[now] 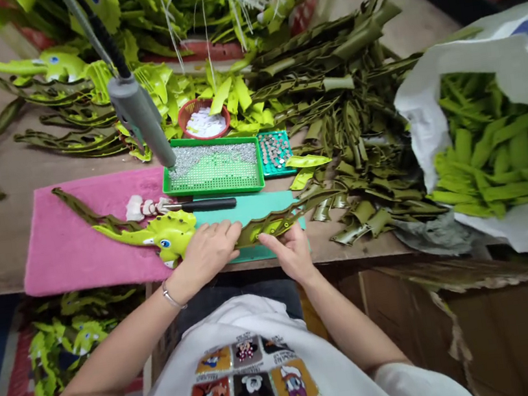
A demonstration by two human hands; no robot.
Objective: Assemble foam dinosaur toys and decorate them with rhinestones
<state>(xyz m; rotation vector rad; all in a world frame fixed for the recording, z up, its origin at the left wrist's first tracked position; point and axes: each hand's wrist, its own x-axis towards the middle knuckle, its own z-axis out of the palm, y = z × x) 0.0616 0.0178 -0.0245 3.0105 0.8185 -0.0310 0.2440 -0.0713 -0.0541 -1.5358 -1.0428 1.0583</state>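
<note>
Where your hands leave a gap, the olive strip (273, 215) spans it, long axis nearly level across you, far end tipping toward half past two. Toy head (173, 232) at nine of your left hand (214, 247), touching it; beak points between nine and ten. Left hand nearer the head, right hand (295, 252) nearer the strip's far end. Whether head and strip are joined: can't tell, your left hand hides the meeting place.

Left hand: palm down, fingers together, bent over the work; underside hidden, so grip can't be told. Right hand: nearly closed, strip pinched between thumb and fingers.

Farther out: black driver (208, 204) at twelve of your left hand; green tray (214, 191) just past it, holding small silvery pieces. From your right hand: teal tray (278, 173) at twelve, olive heap (345, 114) at one, white bag (420, 104) between two and three. Pink towel (65, 252) under the head, spreading toward nine.
</note>
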